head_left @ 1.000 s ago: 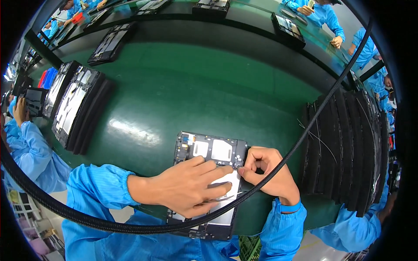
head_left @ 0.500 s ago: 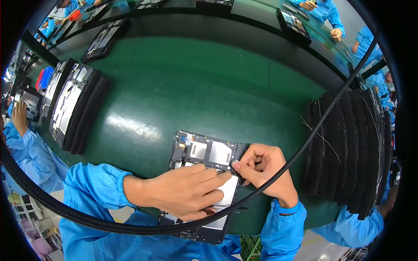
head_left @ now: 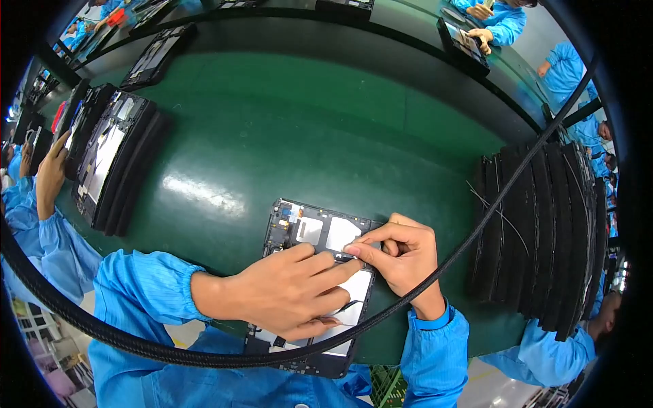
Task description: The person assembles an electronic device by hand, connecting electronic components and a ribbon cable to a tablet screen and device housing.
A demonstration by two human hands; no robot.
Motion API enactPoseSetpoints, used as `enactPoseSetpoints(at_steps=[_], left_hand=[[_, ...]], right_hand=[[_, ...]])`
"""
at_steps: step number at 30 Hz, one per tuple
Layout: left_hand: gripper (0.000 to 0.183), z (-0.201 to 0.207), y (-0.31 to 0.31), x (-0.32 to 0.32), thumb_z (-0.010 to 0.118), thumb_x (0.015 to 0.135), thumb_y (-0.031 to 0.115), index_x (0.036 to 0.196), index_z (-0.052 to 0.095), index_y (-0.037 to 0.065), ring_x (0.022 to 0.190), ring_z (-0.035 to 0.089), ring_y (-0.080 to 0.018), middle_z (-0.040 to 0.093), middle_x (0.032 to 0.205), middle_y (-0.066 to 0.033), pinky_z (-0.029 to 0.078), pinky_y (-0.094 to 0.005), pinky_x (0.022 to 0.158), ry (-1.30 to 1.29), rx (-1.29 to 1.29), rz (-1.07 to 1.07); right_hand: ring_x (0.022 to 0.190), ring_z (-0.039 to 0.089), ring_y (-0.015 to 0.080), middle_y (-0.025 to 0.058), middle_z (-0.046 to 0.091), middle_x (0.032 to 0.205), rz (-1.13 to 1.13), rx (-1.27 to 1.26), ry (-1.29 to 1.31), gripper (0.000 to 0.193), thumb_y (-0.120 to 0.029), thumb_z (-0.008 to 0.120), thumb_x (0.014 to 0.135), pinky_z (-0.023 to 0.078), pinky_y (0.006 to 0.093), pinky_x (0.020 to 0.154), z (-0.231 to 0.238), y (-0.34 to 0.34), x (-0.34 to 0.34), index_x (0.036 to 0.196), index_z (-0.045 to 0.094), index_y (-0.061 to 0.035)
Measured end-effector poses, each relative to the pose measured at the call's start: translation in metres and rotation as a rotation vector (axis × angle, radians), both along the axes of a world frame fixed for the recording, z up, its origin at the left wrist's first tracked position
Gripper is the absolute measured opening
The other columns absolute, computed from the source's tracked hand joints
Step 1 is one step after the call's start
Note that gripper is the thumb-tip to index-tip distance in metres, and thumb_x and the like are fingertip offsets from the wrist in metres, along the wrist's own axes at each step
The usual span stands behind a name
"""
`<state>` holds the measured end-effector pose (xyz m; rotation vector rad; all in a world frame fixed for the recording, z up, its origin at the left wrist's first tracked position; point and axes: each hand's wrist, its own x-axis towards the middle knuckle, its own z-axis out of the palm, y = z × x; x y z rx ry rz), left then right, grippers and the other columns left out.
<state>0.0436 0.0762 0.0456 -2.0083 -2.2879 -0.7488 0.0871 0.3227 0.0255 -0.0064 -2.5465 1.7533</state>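
Observation:
A tablet chassis with its inside showing, black-framed with silver plates, lies on the green table in front of me. My left hand rests across its middle, palm down. Between left thumb and index finger runs a thin black cable; its other end is hidden. The left middle finger reaches toward the right fingertips. My right hand comes over the chassis's right edge, thumb and index pinched together just below a white plate. Whatever sits in that pinch is too small to make out.
Stacked tablet chassis stand at the left, another behind them. Black foam-like trays stand on edge at the right with loose wires. A black braided cable arches across the view. A co-worker's hand touches the left stack.
My right hand has moved left and slightly up, its pinch now farther over the chassis. My left fingers have shifted slightly. At the left, a co-worker's hand has come to the stack.

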Motion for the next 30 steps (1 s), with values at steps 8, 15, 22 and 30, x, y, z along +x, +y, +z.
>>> enactPoseSetpoints(at_steps=[8, 15, 22, 30], left_hand=[[0.04, -0.003, 0.001, -0.003, 0.08, 0.09, 0.04, 0.104, 0.067, 0.005, 0.096, 0.061, -0.0271, 0.066, 0.135, -0.0212, 0.046, -0.0395, 0.076, -0.067, 0.016, -0.019], [0.043, -0.008, -0.001, -0.002, 0.08, 0.09, 0.041, 0.106, 0.069, 0.003, 0.106, 0.063, -0.0302, 0.066, 0.138, -0.0221, 0.049, -0.0401, 0.085, -0.081, 0.027, -0.023], [0.044, -0.01, -0.003, 0.0, 0.079, 0.091, 0.043, 0.107, 0.07, 0.003, 0.11, 0.061, -0.0296, 0.066, 0.138, -0.0206, 0.048, -0.0398, 0.088, -0.062, 0.023, -0.01], [0.032, -0.016, -0.002, -0.002, 0.08, 0.086, 0.031, 0.102, 0.067, 0.007, 0.091, 0.057, -0.023, 0.067, 0.144, -0.0188, 0.042, -0.0377, 0.075, -0.105, 0.055, -0.022]], right_hand=[[0.059, 0.037, 0.0017, -0.0067, 0.046, 0.065, 0.021, -0.191, -0.252, 0.032, -0.004, 0.092, 0.087, 0.024, 0.0272, 0.053, 0.013, 0.008, 0.003, 0.117, 0.082, -0.0035], [0.057, 0.052, 0.0012, -0.0067, 0.052, 0.065, 0.172, -0.263, -0.527, 0.057, 0.008, 0.076, 0.093, 0.035, 0.0241, 0.052, 0.035, 0.016, 0.003, 0.146, 0.061, -0.005], [0.052, 0.061, 0.0076, -0.0029, 0.056, 0.063, 0.154, -0.401, -0.608, 0.061, 0.009, 0.077, 0.092, 0.041, 0.0244, 0.048, 0.037, 0.015, -0.001, 0.148, 0.058, -0.0035], [0.057, 0.055, 0.0025, -0.0054, 0.052, 0.065, 0.129, -0.367, -0.62, 0.06, 0.011, 0.076, 0.092, 0.04, 0.0225, 0.052, 0.042, 0.012, -0.001, 0.148, 0.059, -0.0027]])
